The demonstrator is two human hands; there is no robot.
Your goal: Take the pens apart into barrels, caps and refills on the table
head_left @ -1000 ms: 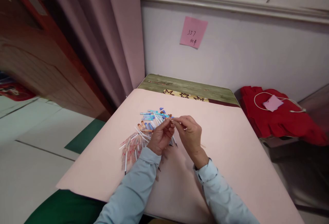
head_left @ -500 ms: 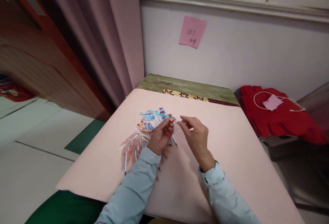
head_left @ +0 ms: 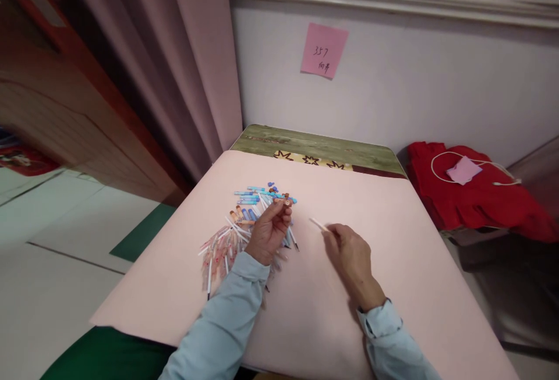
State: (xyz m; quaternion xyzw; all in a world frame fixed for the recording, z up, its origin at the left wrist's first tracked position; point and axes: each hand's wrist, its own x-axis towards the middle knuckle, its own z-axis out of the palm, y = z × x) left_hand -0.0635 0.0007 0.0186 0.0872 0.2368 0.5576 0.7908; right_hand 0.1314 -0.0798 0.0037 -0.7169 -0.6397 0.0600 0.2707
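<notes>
On the pink table top lies a heap of pen parts: blue and brown caps, white refills and clear barrels. My left hand hovers over the right side of the heap, fingers pinched on a small brown pen cap. My right hand rests lower on the table to the right, its fingers closed on the end of a thin white refill that points up and left.
A green patterned strip runs along the table's far edge against the wall, which bears a pink sticky note. Right of the table sits a red cloth with a white cable. A curtain hangs at the left.
My hands have come apart. The right hand moved down and to the right onto the table and now holds a white refill. The left hand stayed over the heap with the cap.
</notes>
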